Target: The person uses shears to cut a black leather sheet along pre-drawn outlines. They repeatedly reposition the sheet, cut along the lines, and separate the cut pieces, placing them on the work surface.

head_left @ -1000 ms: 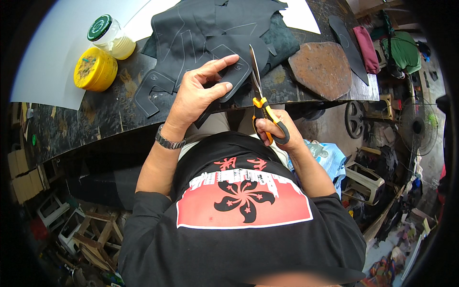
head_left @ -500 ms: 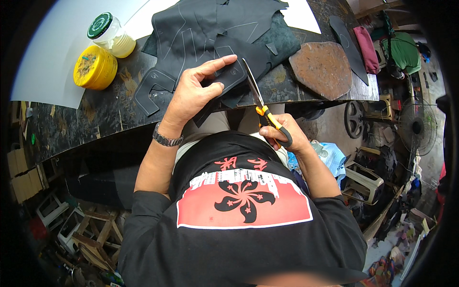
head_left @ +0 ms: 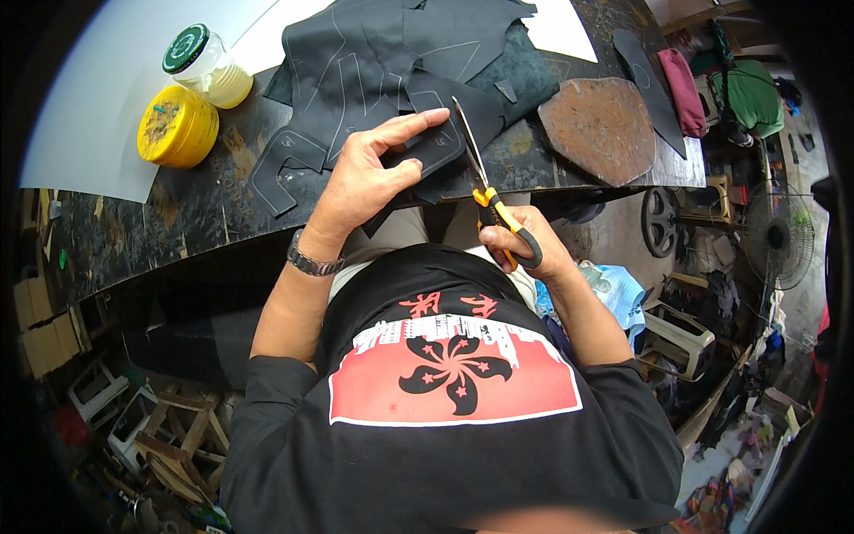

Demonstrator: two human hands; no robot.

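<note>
Since the earlier frames the scissors (head_left: 487, 191) have been swung from leaning rightward to nearly upright, blades now at the right edge of the leather piece (head_left: 425, 153), and the left hand (head_left: 369, 173) has been slid further over it. That hand is pressed flat, fingers together and stretched toward 1 o'clock, thumb tucked beneath, so the piece is pinched at the near edge of the workbench (head_left: 191, 214). The right hand (head_left: 520, 242) is closed round the orange-and-black handles, at 4 o'clock from the left; the blades appear only slightly parted.

The piece is judged light, thin and floppy, likely to sag or slip unless held close to the cutting line, as is done here. Just beyond, at 12 o'clock, a heap of dark marked leather sheets (head_left: 391, 53) is overlapped by the piece and could be caught by the blade tips. At 10 o'clock a yellow tub (head_left: 176, 127) and a green-lidded jar (head_left: 206, 67) stand well apart, on white paper (head_left: 98, 98). At 2 o'clock a brown flat slab (head_left: 600, 125) lies clear of the cut
</note>
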